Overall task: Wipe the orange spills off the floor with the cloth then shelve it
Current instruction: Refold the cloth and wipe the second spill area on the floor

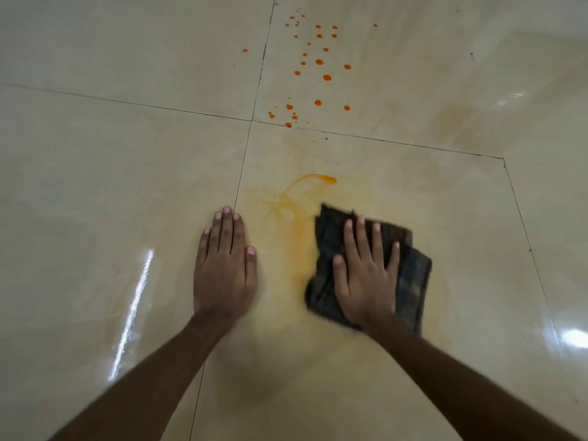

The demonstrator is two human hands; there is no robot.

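A dark folded cloth [410, 268] lies flat on the glossy beige floor tiles [127, 186]. My right hand [366, 275] presses down on it with fingers spread. Just left of the cloth runs a smeared orange streak [297, 224], curling to a thicker end at its far tip. Farther away, several round orange drops [318, 63] dot the tiles on both sides of a grout line. My left hand [224, 265] rests palm-down on the bare floor, left of the streak, holding nothing.
Dark grout lines [248, 144] cross between the large tiles. Bright light reflections show on the floor at left [136, 300] and right [572, 337]. No shelf or furniture is in view.
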